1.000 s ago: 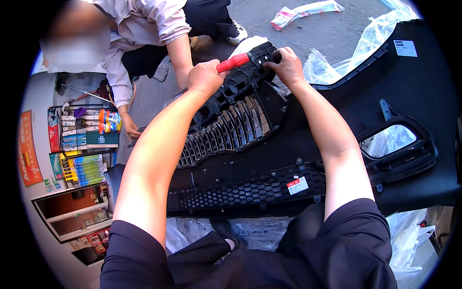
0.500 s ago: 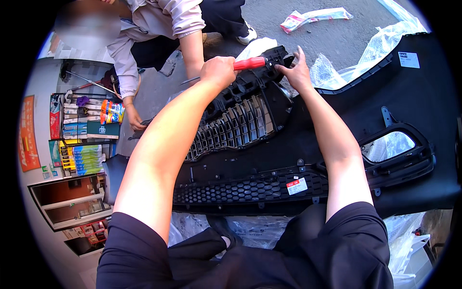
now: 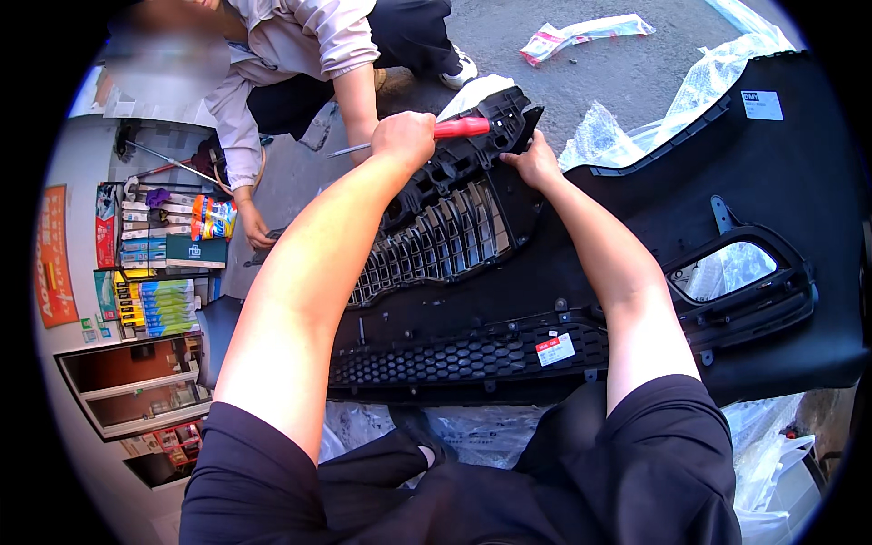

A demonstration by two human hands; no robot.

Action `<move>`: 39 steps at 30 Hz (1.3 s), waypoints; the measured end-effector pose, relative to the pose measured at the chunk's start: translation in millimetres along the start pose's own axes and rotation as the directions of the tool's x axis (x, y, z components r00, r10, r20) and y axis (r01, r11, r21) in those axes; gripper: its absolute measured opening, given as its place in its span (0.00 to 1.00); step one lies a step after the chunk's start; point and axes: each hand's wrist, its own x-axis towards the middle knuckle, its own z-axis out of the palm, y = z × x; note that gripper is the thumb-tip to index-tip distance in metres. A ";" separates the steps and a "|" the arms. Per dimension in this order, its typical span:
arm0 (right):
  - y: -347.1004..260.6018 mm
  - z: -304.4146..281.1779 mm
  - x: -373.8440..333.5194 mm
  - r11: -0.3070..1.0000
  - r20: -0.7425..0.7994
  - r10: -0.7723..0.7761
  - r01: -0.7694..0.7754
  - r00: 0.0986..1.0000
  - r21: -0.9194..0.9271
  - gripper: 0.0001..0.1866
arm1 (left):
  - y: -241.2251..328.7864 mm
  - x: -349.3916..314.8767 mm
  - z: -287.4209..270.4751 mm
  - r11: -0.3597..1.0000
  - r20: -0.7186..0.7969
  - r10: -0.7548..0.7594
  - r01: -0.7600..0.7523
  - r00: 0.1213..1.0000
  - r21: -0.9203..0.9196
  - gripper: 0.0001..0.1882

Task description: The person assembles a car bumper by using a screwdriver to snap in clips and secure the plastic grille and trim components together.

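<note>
My left hand [image 3: 404, 141] is closed around a screwdriver [image 3: 461, 128] with a red handle, its thin shaft sticking out to the left. It is held above the upper edge of a black car grille [image 3: 442, 225] with chrome-edged slats. My right hand [image 3: 538, 165] pinches the grille's upper right end, thumb on the near side and most fingers hidden behind a pointed black plastic part [image 3: 527, 127]. The grille lies against a large black bumper cover [image 3: 618, 222], seen from its back side, with a honeycomb lower mesh [image 3: 436, 361].
Across from me a crouching co-worker rests one hand [image 3: 255, 225] at the grille's left end. Bubble wrap [image 3: 604, 136] lies beyond the bumper, and plastic film [image 3: 477, 431] beneath it. A long plastic bag [image 3: 586, 34] is on the ground. Shelves of boxes [image 3: 163, 245] stand left.
My right hand has shifted slightly left, and its raised fingers have gone down behind the black end part. The screwdriver has moved a little left and down with my left hand.
</note>
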 end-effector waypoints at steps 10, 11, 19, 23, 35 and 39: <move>-28.7 -9.6 -21.1 0.988 0.018 -0.001 0.004 1.000 -0.155 0.47 | -9.2 7.2 13.6 0.992 -0.063 0.121 -0.123 0.991 -0.027 0.06; -26.0 -12.6 -22.4 0.990 0.023 -0.029 0.032 0.999 -0.140 0.47 | -8.5 7.8 13.4 0.993 -0.072 0.110 -0.113 0.991 -0.037 0.06; -45.9 10.5 -55.9 0.919 -0.026 0.118 -0.119 0.993 -0.376 0.74 | -4.0 4.3 12.4 0.995 -0.031 0.072 -0.074 0.997 -0.060 0.09; -61.2 17.1 -54.4 0.875 -0.113 0.214 -0.242 0.970 -0.420 0.67 | -1.5 3.5 8.0 0.997 -0.022 0.050 -0.051 0.999 -0.055 0.09; -64.6 25.0 -52.3 0.829 -0.150 0.172 -0.225 0.974 -0.512 0.54 | -6.7 5.5 12.2 0.993 -0.047 0.054 -0.058 0.997 -0.100 0.09; -62.8 25.9 -55.8 0.823 -0.181 0.117 -0.197 0.977 -0.532 0.50 | -4.0 5.1 4.8 0.994 0.003 0.069 -0.069 0.998 -0.083 0.11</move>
